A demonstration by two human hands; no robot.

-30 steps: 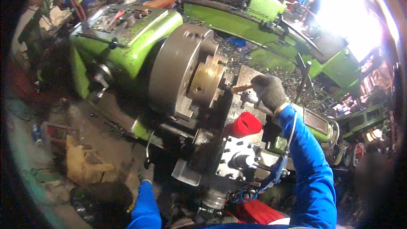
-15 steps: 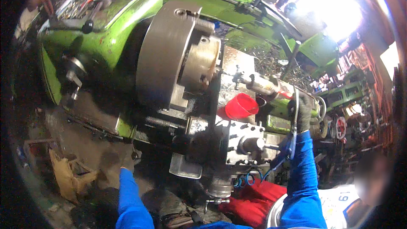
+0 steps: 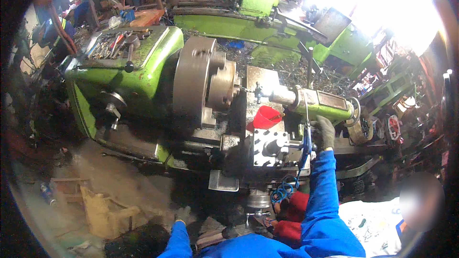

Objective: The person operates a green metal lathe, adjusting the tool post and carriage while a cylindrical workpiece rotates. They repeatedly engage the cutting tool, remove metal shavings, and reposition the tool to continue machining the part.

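My right hand [image 3: 325,131], in a dark work glove, is beside the green tailstock [image 3: 327,105] of a lathe. Its fingers are loosely bent, with no object visible in them. Just left of it, a blue air blow gun [image 3: 305,149] with a long thin nozzle hangs by the tool post [image 3: 275,145]. A drill chuck [image 3: 258,92] in the tailstock points at the round metal workpiece [image 3: 223,86] in the large lathe chuck [image 3: 193,83]. My left hand [image 3: 182,214] is low at the front, dark and blurred, apart from the machine; its fingers are unclear.
A red cup [image 3: 267,117] with a stick in it stands behind the tool post. Tools lie on the green headstock [image 3: 158,50]. A person in red trousers [image 3: 291,220] and a white shirt is close on my right. Metal shavings [image 3: 287,67] lie behind; a broken yellowish chair [image 3: 103,212] is front left.
My view has pulled back, so the lathe looks smaller. My right hand has come down relative to the tailstock, away from the nozzle. My left hand has moved nearer my body.
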